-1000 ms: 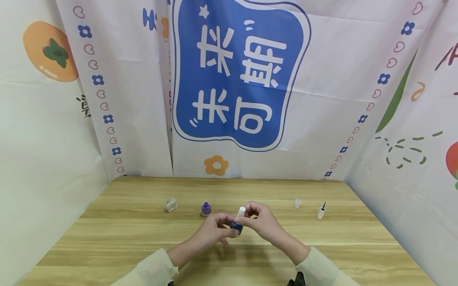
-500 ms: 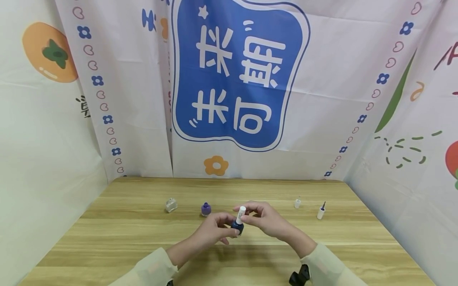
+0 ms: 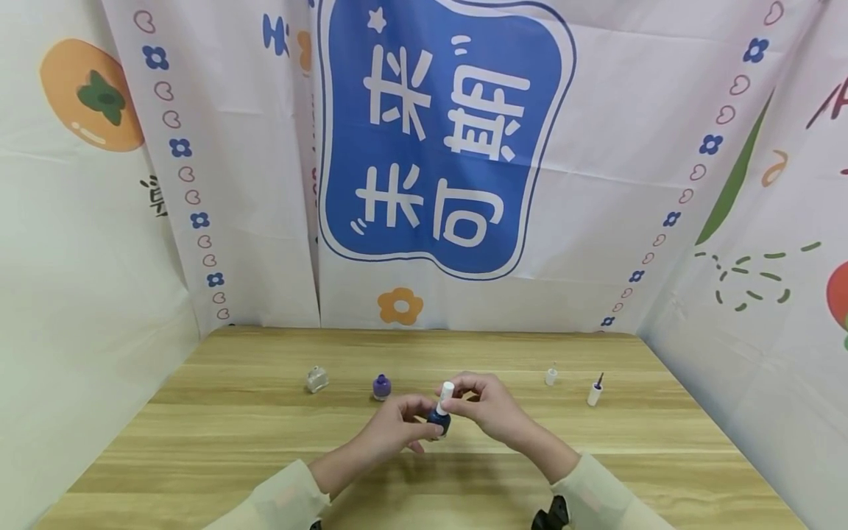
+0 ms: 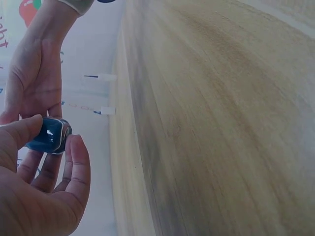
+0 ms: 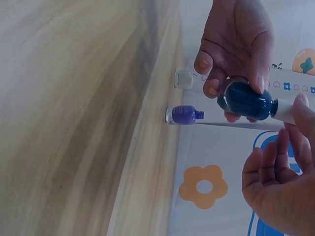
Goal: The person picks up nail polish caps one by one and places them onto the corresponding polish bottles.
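Observation:
Above the middle of the table, my left hand (image 3: 397, 425) grips a dark teal-blue nail polish bottle (image 3: 438, 421) between thumb and fingers. The bottle leans slightly, its white cap (image 3: 447, 390) pointing up. My right hand (image 3: 492, 414) pinches that cap between thumb and fingers. In the right wrist view, a short dark stretch of neck (image 5: 274, 107) shows between the bottle's shoulder and the cap. The left wrist view shows the glossy bottle body (image 4: 49, 136) under the left thumb, while the cap is hidden there.
Behind my left hand stand an uncapped purple polish bottle (image 3: 381, 388) and a clear one (image 3: 317, 380). Two white caps with brushes pointing up, one nearer (image 3: 594, 394) and one farther (image 3: 550, 377), stand at the right. A printed cloth (image 3: 265, 221) hangs behind the table.
My right fingers loosened and spread half a second ago, then closed on the cap again, with the thumb now a little farther right. The left hand and bottle have barely moved.

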The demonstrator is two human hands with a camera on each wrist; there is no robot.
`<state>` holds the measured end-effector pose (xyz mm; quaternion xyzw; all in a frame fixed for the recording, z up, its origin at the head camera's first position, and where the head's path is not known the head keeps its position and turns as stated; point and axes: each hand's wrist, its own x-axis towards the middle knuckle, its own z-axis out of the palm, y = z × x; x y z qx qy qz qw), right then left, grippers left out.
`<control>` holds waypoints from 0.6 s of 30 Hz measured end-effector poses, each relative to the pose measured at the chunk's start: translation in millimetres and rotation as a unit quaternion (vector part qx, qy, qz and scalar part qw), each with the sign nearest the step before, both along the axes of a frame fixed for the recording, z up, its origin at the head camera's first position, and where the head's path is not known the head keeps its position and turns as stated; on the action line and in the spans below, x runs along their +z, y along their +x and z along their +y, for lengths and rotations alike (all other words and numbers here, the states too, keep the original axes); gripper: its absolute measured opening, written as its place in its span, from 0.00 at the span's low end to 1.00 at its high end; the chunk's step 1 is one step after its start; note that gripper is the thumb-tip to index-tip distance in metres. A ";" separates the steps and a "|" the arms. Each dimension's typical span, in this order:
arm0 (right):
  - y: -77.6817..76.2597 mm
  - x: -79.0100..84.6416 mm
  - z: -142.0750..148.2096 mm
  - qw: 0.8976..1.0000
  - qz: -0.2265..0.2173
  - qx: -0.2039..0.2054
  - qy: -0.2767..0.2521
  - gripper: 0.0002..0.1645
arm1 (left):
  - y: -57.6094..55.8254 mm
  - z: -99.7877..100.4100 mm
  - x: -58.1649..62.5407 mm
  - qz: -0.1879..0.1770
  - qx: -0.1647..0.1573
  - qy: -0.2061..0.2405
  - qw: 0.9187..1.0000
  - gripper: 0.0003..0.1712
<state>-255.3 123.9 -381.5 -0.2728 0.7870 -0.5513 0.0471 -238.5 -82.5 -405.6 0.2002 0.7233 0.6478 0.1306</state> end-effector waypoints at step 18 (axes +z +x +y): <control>7.7 -10.2 -11.6 0.996 -0.032 -0.068 -0.057 0.13 | -1.0 -0.6 -3.9 0.003 0.006 0.008 1.000 0.14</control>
